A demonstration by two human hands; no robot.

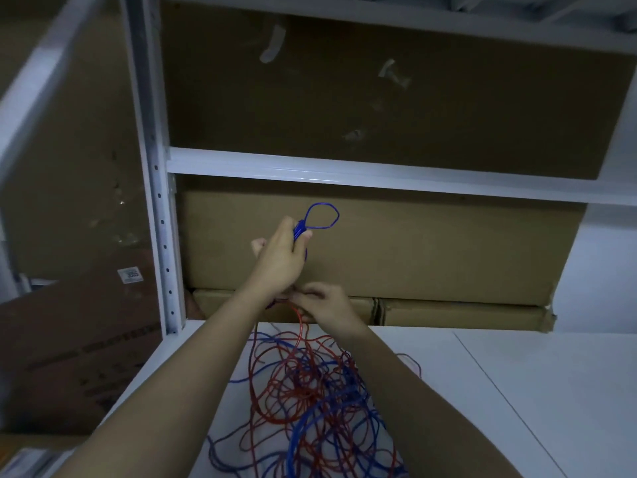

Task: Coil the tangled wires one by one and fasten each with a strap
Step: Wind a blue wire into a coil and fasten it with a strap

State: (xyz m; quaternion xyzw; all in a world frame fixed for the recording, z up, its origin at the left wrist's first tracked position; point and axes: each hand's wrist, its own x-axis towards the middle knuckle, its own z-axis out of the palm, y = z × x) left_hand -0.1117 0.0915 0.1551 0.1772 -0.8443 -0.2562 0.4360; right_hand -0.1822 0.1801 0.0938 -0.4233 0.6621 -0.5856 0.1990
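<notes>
A tangle of red and blue wires (pixel 310 391) lies on the white shelf surface (pixel 482 391) below my arms. My left hand (pixel 281 260) is raised above the heap and grips a blue wire; a small blue loop (pixel 322 217) sticks up past its fingers. Just below and to the right, my right hand (pixel 324 305) pinches a red wire (pixel 300 320) that runs down into the tangle. The two hands almost touch. No strap is in sight.
A white metal rack upright (pixel 162 236) stands at the left and a crossbeam (pixel 344 174) runs above my hands. Large cardboard boxes (pixel 413 253) fill the back of the shelf. Another box (pixel 79 339) leans at the left.
</notes>
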